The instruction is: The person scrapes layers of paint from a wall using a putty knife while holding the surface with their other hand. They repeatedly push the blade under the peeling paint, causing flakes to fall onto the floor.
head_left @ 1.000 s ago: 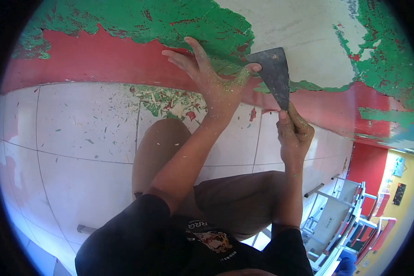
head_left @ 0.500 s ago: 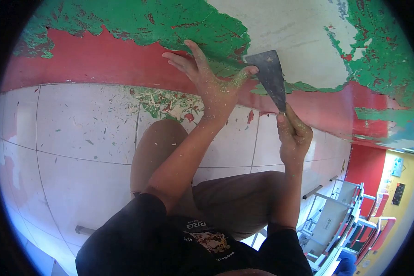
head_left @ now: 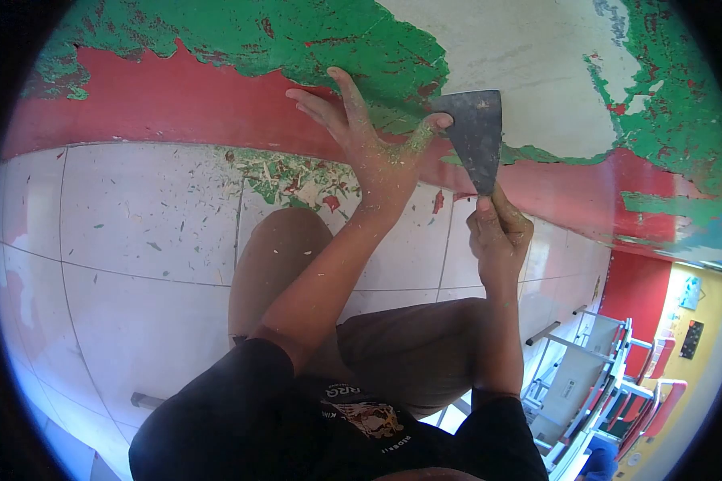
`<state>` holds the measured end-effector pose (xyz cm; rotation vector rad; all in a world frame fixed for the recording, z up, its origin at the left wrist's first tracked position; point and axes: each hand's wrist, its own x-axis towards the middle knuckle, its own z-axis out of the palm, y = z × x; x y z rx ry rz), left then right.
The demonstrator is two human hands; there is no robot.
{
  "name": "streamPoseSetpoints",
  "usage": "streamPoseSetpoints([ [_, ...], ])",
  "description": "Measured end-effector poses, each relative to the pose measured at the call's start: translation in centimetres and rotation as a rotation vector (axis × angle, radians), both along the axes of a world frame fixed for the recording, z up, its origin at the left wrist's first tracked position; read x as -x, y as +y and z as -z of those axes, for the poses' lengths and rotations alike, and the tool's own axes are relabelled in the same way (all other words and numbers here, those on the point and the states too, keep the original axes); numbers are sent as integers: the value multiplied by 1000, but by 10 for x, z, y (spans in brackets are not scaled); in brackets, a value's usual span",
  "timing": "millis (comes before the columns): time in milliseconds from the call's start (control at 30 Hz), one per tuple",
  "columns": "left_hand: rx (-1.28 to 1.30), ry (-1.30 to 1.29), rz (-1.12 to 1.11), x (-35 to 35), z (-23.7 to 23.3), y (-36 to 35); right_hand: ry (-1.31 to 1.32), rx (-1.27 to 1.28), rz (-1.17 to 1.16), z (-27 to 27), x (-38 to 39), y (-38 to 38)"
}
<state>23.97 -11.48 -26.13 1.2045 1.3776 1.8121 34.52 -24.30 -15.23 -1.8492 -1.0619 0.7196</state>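
Observation:
My right hand (head_left: 501, 228) is closed around the handle of a paint scraper (head_left: 478, 136), whose wide dark blade points up at the wall. The blade lies over the border between peeling green paint (head_left: 337, 40) and a bare pale patch (head_left: 529, 72). Beside it, my left hand (head_left: 377, 156) is spread, its thumb at the blade's left edge and its other fingers near the red band of wall (head_left: 176, 96). Green paint dust clings to the left thumb and wrist. The scraper's handle is mostly hidden in my fingers.
Paint flakes (head_left: 297, 180) lie scattered on the white tiled floor (head_left: 144, 232) along the wall's foot. My bent knee (head_left: 281, 248) is close below them. Stacked chairs and desks (head_left: 578, 385) stand at the right, near a yellow wall (head_left: 690, 321).
The scraper has turned more upright, and my right hand has shifted slightly left. My left hand stays spread in nearly the same place, its thumb still by the blade.

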Motion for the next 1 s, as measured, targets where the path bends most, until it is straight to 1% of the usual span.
streamPoseSetpoints([
  [67,-10,-4,10,1,0,-1,205,69,-52,-3,-2,1],
  [200,-24,-5,9,2,1,0,276,90,-43,-4,0,-2],
  [267,-32,-8,9,0,1,0,44,15,-39,0,2,-5],
  [300,-18,-17,9,-1,0,0,44,14,-38,-3,1,-5],
  [367,-8,-24,4,-1,-3,0,-120,-39,-71,-13,-2,-3],
  [433,17,-34,4,-2,-4,-1,-144,-38,-75,-14,-3,-1],
  [533,22,-76,1,-5,-9,-1,-233,-122,-51,-10,2,6],
  [600,3,-66,-2,-3,-7,-1,73,26,-67,-19,0,7],
  [633,-7,-47,9,-2,-6,-2,70,25,-68,-23,-1,8],
  [700,1,-61,21,-2,-6,-3,258,142,-64,-26,-4,8],
  [733,6,-74,33,-1,-7,-3,265,138,-58,-25,-6,8],
  [800,9,-55,35,1,-6,-3,314,163,-138,-24,-12,5],
  [833,14,-44,27,0,-7,-3,313,160,-136,-24,-11,4],
  [900,19,-47,23,-1,-8,-3,-14,66,-159,-23,-7,2],
  [933,27,-48,18,-1,-8,-3,-16,66,-160,-26,-3,1],
  [1000,22,-46,9,-3,-8,-2,-190,17,-127,-35,5,0],
])
